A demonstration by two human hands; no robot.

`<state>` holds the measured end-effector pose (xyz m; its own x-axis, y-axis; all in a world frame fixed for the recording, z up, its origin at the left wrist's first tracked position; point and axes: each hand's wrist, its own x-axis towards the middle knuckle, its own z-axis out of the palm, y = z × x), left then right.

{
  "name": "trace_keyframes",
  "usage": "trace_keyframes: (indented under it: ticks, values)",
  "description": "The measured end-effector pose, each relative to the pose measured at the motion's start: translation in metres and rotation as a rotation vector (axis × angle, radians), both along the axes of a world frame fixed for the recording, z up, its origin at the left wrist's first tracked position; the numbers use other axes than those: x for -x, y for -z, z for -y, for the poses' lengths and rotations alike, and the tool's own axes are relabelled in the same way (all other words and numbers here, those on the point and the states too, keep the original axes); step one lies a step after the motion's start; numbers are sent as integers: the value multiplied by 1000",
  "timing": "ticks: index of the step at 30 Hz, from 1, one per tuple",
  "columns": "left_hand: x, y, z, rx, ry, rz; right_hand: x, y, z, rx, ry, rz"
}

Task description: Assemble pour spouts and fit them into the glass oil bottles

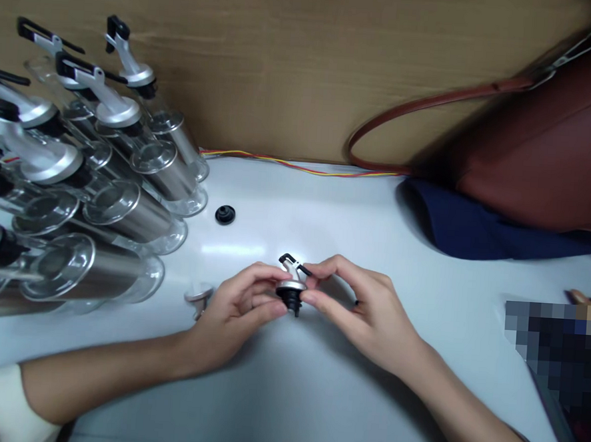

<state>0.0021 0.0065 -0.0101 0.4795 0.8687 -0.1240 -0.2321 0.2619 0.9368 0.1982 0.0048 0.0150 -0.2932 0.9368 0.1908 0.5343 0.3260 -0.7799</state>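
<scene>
Pourer cap (pixel 291 286) is pinched between both hands over the middle of the white surface (pixel 315 395), spout up and black plug down. At far right a brown bag (pixel 539 162) slumps on navy cloth (pixel 475 225), its contents hidden. At left stand crowded steel-and-glass bottles (pixel 115 217), each with a pourer fitted; their fill I cannot tell. Both forearms reach in. The left hand (pixel 237 307) and right hand (pixel 365 312) curl inward, fingertips closed on the cap's rim. A black stopper (pixel 224 215) lies apart, beyond them.
</scene>
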Motion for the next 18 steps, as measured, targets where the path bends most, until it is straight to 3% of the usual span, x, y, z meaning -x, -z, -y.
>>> trace_keyframes:
  ticks: [5,9,14,18]
  values:
    - [-1,1,-2,72,-41,-67,-20,-11,-10,45,59,100]
    - [-2,2,-2,55,-24,-82,-44,-16,0,127,-71,236]
    - [-1,1,-2,16,12,-134,-47,0,63,112,-65,391]
    - [-1,1,-1,-89,36,-128,-48,20,131,64,167,473]
